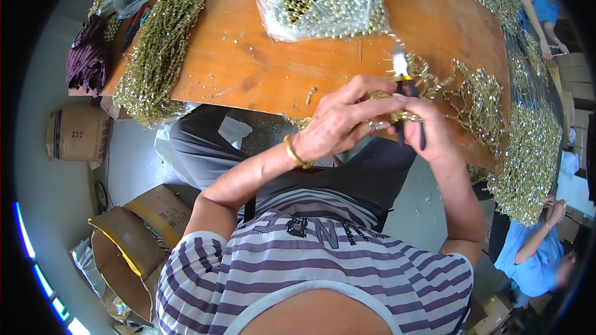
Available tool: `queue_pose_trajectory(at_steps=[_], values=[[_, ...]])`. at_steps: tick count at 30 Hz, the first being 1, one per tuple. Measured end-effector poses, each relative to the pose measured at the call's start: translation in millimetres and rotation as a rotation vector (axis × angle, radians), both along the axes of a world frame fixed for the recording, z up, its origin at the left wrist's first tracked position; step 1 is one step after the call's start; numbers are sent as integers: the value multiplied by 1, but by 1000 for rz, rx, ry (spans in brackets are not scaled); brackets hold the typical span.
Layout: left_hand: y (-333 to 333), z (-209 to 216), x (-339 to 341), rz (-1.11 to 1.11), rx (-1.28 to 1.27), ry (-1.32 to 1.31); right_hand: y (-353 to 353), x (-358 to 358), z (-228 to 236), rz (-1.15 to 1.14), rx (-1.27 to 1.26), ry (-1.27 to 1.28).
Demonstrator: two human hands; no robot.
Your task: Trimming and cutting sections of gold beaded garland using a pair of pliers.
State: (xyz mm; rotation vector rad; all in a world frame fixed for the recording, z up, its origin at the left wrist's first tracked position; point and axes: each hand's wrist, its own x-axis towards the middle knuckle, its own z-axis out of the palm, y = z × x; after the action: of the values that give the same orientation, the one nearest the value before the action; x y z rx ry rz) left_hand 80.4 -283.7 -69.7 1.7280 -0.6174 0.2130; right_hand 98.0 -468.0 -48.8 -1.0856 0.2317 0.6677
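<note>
My right hand grips a pair of pliers with dark handles, jaws pointing up over the edge of the orange wooden table. My left hand, with a gold bangle at the wrist, pinches a small gold beaded wire piece held against the pliers. Both hands meet just in front of the table edge, above my lap.
A clear bag of gold beads lies at the table's far middle. Piles of gold beaded sprigs lie at the left and along the right side. Cardboard boxes stand on the floor at left. A person in blue works at lower right.
</note>
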Motion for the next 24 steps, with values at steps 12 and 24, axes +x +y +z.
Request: queue_pose_trajectory(at_steps=[12, 24], values=[[38, -2, -5, 130, -231, 250, -20, -1, -31, -241, -386, -302], [76, -21, -47, -86, -944, 1096, -7, 3, -15, -213, -677, -679]])
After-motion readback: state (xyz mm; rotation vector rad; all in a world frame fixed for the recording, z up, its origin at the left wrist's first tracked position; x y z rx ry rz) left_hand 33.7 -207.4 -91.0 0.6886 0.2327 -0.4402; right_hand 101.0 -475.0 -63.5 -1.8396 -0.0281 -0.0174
